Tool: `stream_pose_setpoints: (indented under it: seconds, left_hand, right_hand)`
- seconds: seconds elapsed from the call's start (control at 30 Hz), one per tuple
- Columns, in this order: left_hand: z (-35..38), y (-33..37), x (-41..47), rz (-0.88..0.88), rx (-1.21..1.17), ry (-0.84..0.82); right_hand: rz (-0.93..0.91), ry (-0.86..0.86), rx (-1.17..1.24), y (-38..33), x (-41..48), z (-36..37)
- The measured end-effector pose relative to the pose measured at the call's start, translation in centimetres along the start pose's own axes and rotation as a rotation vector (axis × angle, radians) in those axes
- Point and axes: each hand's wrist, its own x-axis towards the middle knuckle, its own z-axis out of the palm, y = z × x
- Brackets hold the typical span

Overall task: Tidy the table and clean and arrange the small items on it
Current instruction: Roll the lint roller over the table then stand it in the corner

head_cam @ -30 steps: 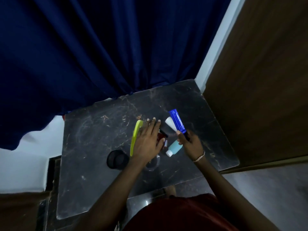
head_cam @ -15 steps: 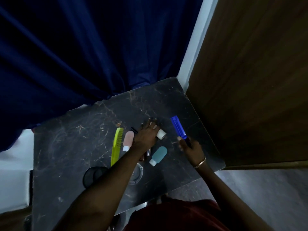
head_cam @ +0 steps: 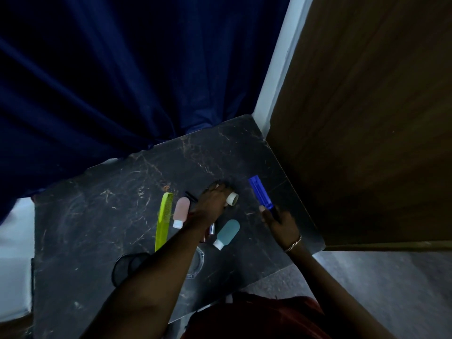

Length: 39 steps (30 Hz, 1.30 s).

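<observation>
On the black marble table (head_cam: 102, 216) my left hand (head_cam: 211, 204) lies over a small white bottle (head_cam: 231, 198), gripping it near the table's middle. My right hand (head_cam: 278, 221) holds a blue screwdriver (head_cam: 259, 192) by its dark lower end, the blue handle pointing away from me. A yellow-green comb (head_cam: 163, 220) and a pink squeeze bottle (head_cam: 181, 211) lie to the left of my left hand. A teal squeeze bottle (head_cam: 226, 233) lies between my two hands. A small pinkish tube (head_cam: 211, 228) shows partly under my left wrist.
A black round lid (head_cam: 127, 264) and a clear glass dish (head_cam: 198, 263) sit near the front edge, partly under my left forearm. A thin black pin (head_cam: 192, 195) lies behind the pink bottle. Dark blue curtain (head_cam: 122, 81) hangs behind; a wooden panel (head_cam: 367, 118) stands at the right.
The teal bottle left my right hand and now lies on the table. My left hand moved right off the comb onto the white bottle. The pink bottle came into view.
</observation>
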Motion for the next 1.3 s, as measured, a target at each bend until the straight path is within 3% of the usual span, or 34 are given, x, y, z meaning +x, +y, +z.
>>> stream_pose_setpoints:
  seconds: [0.33, 0.7, 1.1, 1.3]
  left_hand:
    - [-1.5, -0.1, -2.4, -0.084, -0.363, 0.242]
    - [-4.1, -1.3, -9.7, -0.062, -0.492, 0.497]
    - [-7.1, -3.1, -15.0, -0.092, -0.368, 0.462]
    - [-8.0, -3.5, -16.1, -0.105, -0.32, 0.462]
  right_hand:
    - [-0.118, 0.0, -0.083, -0.9, -0.9, 0.0]
    - [-0.419, -0.057, -0.287, -3.3, -2.6, 0.2]
    - [-0.732, -0.171, -0.496, -8.2, -2.5, 0.1]
    - [-0.745, -0.254, -0.58, -10.1, -1.9, 0.3]
